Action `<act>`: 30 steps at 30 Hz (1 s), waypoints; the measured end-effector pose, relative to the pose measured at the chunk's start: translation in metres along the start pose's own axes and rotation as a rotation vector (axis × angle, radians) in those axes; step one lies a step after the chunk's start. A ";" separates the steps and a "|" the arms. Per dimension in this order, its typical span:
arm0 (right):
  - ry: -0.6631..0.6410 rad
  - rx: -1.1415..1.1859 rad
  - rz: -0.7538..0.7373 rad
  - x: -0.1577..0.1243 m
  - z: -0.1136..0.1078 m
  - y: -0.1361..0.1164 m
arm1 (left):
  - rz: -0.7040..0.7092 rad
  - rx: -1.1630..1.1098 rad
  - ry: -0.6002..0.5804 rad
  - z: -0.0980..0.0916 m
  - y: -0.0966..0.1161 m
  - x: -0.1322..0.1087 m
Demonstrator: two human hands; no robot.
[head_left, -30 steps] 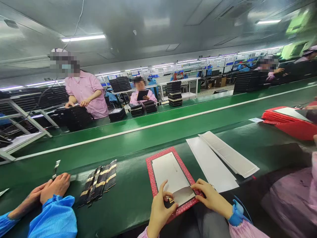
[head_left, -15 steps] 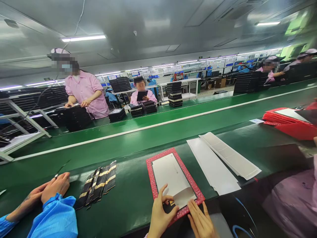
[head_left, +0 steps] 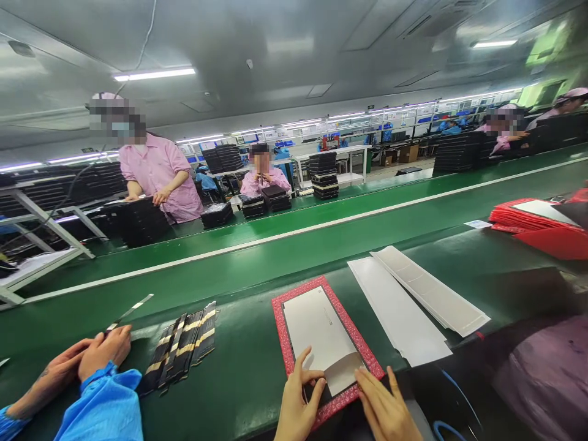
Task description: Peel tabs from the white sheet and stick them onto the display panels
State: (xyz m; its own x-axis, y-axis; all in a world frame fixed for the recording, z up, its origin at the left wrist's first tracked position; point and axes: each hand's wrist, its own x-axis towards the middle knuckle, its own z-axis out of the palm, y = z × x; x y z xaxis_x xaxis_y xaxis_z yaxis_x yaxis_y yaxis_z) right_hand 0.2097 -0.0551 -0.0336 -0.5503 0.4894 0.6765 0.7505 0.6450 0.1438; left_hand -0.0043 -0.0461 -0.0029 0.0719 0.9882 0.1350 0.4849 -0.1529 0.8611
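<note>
A red speckled mat (head_left: 285, 343) lies on the green conveyor belt (head_left: 248, 343), with a pale rectangular panel (head_left: 312, 324) on it. A beige card flap (head_left: 340, 373) folds up over the panel's near corner, and a black layer shows beneath it. My left hand (head_left: 298, 398) pinches the near edge of that flap between thumb and fingers. My right hand (head_left: 386, 410) lies at the mat's lower right corner, fingers apart, holding nothing. To the left, a co-worker's blue-sleeved hands (head_left: 103, 352) hold a thin strip (head_left: 128, 312).
Black-and-gold strips (head_left: 181, 346) lie beside the co-worker's hands. Long white sheets (head_left: 399, 309) lie right of the mat. A red stack (head_left: 533, 217) sits at the right. Beyond the belt stand black stacks and several workers.
My right hand has moved off the panel's edge to the mat's lower right corner. The co-worker's strip has swung up and to the right. The view has tilted slightly.
</note>
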 end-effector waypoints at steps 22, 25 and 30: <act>-0.047 -0.087 -0.028 0.004 0.008 0.002 | 0.007 -0.232 0.127 0.010 -0.012 -0.001; 0.006 -0.108 -0.027 0.007 0.014 -0.010 | 0.036 -0.171 0.089 0.005 -0.007 -0.001; 0.038 -0.060 -0.095 0.013 0.012 -0.016 | 0.076 -0.010 0.127 0.003 -0.009 0.000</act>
State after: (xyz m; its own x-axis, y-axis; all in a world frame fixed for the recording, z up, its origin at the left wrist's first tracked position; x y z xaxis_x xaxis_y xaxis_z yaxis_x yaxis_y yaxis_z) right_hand 0.1859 -0.0517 -0.0357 -0.6069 0.4043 0.6843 0.7166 0.6508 0.2510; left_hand -0.0062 -0.0448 -0.0119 -0.0035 0.9654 0.2607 0.4739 -0.2280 0.8505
